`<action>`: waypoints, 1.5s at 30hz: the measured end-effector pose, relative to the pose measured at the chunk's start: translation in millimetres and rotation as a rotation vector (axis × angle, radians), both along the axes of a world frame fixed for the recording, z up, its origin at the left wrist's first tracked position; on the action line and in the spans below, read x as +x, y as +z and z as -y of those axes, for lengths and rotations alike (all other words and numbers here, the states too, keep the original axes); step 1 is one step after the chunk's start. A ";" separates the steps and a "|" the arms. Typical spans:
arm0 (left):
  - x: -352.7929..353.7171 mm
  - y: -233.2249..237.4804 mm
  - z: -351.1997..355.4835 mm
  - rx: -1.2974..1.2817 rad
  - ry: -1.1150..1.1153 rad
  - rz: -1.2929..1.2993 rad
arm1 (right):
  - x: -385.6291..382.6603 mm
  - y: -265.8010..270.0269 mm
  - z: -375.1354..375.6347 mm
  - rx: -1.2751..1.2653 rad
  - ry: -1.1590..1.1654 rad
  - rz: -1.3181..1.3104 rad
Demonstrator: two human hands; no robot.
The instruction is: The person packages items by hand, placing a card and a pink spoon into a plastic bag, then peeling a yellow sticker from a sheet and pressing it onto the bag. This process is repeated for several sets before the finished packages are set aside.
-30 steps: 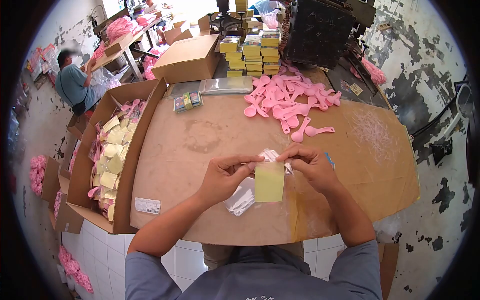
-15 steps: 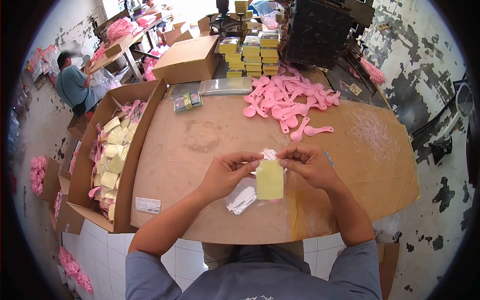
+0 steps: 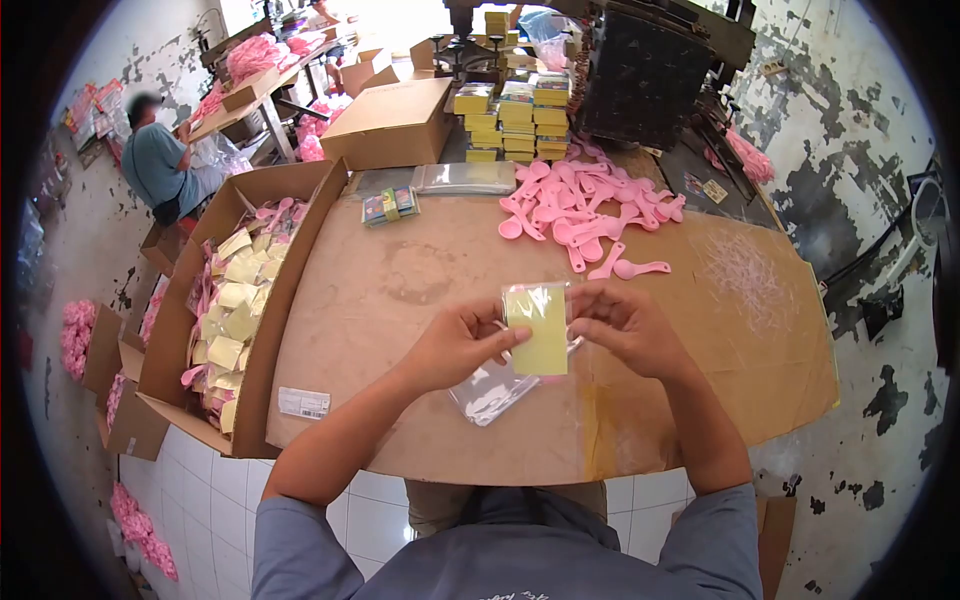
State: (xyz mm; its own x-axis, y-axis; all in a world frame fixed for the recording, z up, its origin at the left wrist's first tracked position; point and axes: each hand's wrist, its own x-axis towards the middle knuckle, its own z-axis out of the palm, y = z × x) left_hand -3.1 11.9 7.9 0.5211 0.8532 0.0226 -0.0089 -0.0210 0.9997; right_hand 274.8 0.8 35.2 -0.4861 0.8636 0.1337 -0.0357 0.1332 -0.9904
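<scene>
Between the thumb and fingers of my left hand [image 3: 462, 343] is a pale yellow card in a clear plastic sleeve [image 3: 537, 335], held upright over the cardboard-covered table. My right hand [image 3: 625, 325] is at the card's right edge, its thumb and index fingertips apart and its fingers curled. Below the card lie clear plastic sleeves [image 3: 490, 393], partly covered by it and by my left hand. Farther off, a heap of pink measuring spoons [image 3: 590, 205] lies on the table, with two spoons loose at its near side.
A long carton [image 3: 170, 385] at left holds yellow cards and pink spoons. Banded cards [image 3: 390, 206], clear sleeves [image 3: 465, 178] and stacked card bundles [image 3: 517, 115] stand at the back. Thin clear strips [image 3: 745, 275] lie right. A person [image 3: 160, 165] sits at far left.
The card has risen slightly, with shiny plastic now showing at its top. My right hand has moved from the card's top edge to its right side, fingers spreading. The view has shifted slightly.
</scene>
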 end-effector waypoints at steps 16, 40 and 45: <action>1.6 -21.0 -8.5 0.667 0.310 -0.640 | 105.9 -15.0 -12.0 0.288 -0.229 0.834; 17.2 -27.9 -3.1 0.413 0.301 -0.590 | -0.1 -26.7 18.8 0.147 -0.173 0.384; 18.3 -28.1 -2.2 0.481 0.319 -0.567 | 1.7 -31.4 15.4 0.234 -0.092 0.475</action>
State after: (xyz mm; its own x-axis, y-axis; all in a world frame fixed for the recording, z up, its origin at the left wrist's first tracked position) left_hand 15.2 14.2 -20.1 0.2962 0.9269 0.2305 0.5755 -0.3658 0.7315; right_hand 276.5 -14.6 3.8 -0.4635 0.8790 0.1120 0.4312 0.3341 -0.8381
